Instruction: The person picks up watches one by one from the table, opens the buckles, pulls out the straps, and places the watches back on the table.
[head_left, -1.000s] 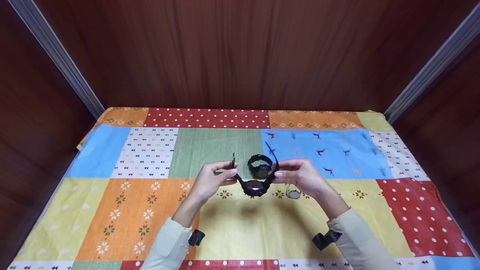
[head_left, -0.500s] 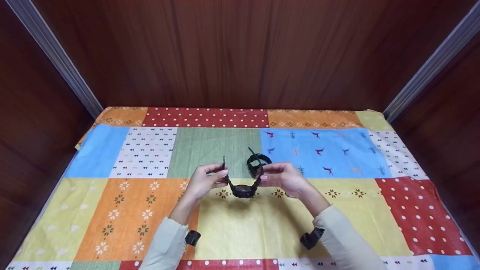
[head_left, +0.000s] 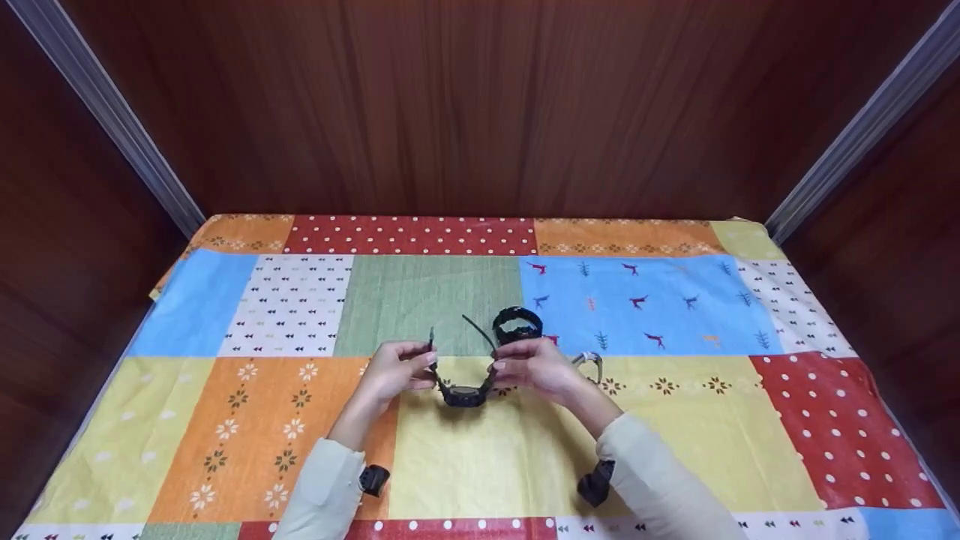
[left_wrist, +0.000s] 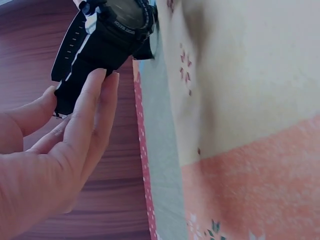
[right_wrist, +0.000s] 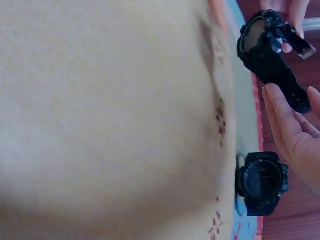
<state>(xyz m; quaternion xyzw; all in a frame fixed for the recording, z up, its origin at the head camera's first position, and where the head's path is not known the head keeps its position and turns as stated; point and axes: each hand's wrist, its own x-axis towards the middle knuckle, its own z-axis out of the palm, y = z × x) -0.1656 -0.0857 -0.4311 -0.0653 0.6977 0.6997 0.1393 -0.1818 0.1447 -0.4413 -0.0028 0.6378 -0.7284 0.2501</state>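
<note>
The left hand (head_left: pixel 390 369) and right hand (head_left: pixel 536 367) each pinch one half of the strap (left_wrist: pixel 97 50) of a black watch (head_left: pixel 463 397), raised above the counter (head_left: pixel 487 472) to the near left of another watch (right_wrist: pixel 262 181); it should handle light, stiff-cased but bendy-strapped, best held by those straps.
</note>
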